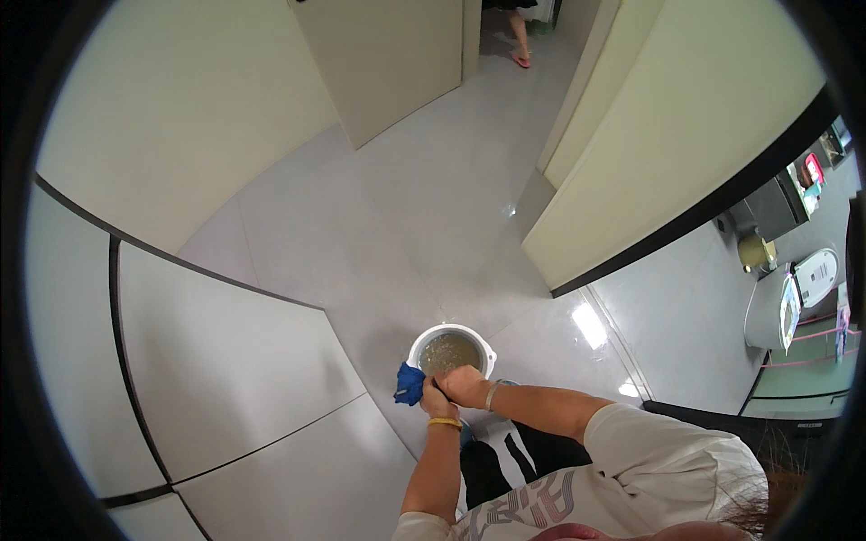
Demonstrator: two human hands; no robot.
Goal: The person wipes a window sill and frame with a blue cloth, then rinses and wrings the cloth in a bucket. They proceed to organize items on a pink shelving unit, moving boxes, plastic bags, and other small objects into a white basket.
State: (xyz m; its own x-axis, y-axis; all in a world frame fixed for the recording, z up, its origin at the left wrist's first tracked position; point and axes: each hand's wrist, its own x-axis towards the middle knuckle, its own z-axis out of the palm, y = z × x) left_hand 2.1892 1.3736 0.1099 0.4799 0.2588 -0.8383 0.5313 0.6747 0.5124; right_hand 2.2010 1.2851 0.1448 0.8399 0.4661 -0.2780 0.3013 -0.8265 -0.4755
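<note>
A blue cloth point(409, 384) is bunched up at the near left rim of a white bucket point(490, 359). Murky, brownish water point(451, 353) with specks of foam stands in the bucket. My left hand point(437, 398), with a yellow band at its wrist, is closed on the cloth, whose gathered end sticks out to the left. Pressed close against it, my right hand point(463, 386) has its fingers curled in over the bucket's near edge. A dark bit of cloth shows between the two hands; the right fingertips are partly hidden.
Pale glossy tiles cover the floor point(388, 216). Large white panels point(234, 361) stand close on my left. A door point(388, 63) stands ajar ahead, and a cream wall end point(622, 180) juts in at right. Beyond it is a toilet point(776, 311). A person's leg point(520, 36) shows in the far doorway.
</note>
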